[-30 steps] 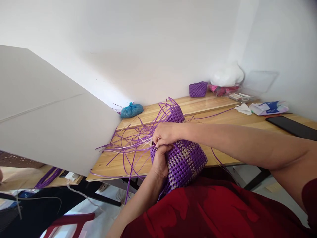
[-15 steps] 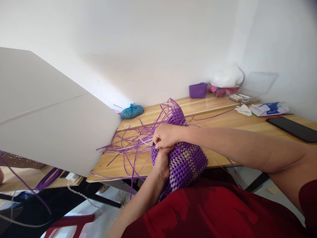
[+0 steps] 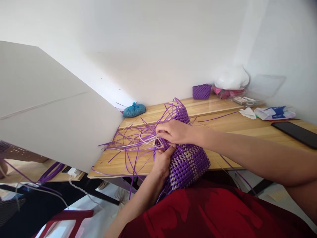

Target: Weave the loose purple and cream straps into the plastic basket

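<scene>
A woven purple and beige basket [image 3: 189, 162] leans tilted between my body and the wooden table. Many loose purple and beige strips [image 3: 133, 142] spread leftward from its unfinished edge over the tabletop. My left hand [image 3: 163, 160] is closed on the basket's edge, thumb on top of the weave. Just above it, my right hand [image 3: 169, 131] has its fingers bent together over the strips at the same edge; which strip lies in them is too small to tell.
A blue bag [image 3: 134, 110], a small purple basket [image 3: 201, 91] and a white bag [image 3: 231, 77] stand along the wall. A black phone [image 3: 296, 134] lies at right. Left, beyond a grey partition [image 3: 49, 109], another person's hand [image 3: 3, 169] shows beside purple strips.
My right hand has lifted slightly off my left thumb and its fingers have loosened their bend. The whole view has shifted a little.
</scene>
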Tool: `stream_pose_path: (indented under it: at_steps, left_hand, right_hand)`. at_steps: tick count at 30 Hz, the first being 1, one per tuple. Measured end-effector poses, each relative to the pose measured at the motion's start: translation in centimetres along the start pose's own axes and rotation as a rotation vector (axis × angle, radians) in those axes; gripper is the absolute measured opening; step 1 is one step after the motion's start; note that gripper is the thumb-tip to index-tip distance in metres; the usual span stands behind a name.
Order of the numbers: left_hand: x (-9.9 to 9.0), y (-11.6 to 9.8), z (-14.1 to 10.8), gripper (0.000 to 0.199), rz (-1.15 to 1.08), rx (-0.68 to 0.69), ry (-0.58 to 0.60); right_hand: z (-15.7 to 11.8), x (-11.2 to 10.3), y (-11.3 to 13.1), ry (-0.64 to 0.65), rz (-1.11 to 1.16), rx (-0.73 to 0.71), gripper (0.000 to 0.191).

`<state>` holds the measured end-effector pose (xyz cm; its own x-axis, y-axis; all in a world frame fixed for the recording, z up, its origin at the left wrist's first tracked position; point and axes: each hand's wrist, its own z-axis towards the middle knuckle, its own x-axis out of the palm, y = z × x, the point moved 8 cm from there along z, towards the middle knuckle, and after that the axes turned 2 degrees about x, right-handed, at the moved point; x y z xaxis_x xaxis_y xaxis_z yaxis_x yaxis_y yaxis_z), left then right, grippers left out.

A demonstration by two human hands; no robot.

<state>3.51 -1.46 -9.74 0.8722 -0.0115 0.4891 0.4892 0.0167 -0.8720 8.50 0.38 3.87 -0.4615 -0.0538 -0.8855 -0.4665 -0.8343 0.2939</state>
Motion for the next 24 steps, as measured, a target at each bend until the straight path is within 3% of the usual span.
stream_pose_path:
  at_steps: [2, 7, 12, 16, 18, 22, 24]
  left_hand:
    - [-0.2, 0.1, 0.1, 0.033, -0.008, 0.020, -0.019]
    - [0.0, 0.2, 0.2, 0.031, -0.010, -0.004, -0.022]
    - [-0.5, -0.2, 0.0, 0.027, 0.027, -0.021, -0.079]
    - [-0.5, -0.2, 0.2, 0.025, 0.087, -0.059, -0.034]
    - [-0.5, 0.0, 0.3, 0.026, 0.100, -0.092, -0.016]
    - [-0.7, 0.1, 0.5, 0.026, 0.074, -0.060, -0.036]
    - [-0.8, 0.0, 0.5, 0.025, 0.074, -0.046, -0.056]
  right_hand:
    - [-1.0, -0.1, 0.3, 0.043, -0.140, -0.018, 0.022]
    - [-3.0, 2.4, 0.4, 0.302, -0.512, -0.269, 0.027]
    - [-2.4, 2.3, -0.8, 0.264, -0.389, -0.239, 0.031]
    - [-2.1, 2.6, -1.6, 0.273, -0.299, -0.207, 0.029]
    - [-2.5, 2.0, -1.6, 0.180, -0.246, -0.170, 0.026]
    - [-6.0, -1.3, -0.6, -0.284, -0.150, -0.069, 0.012]
    - [-8.6, -1.8, -0.3, -0.438, -0.155, 0.005, 0.010]
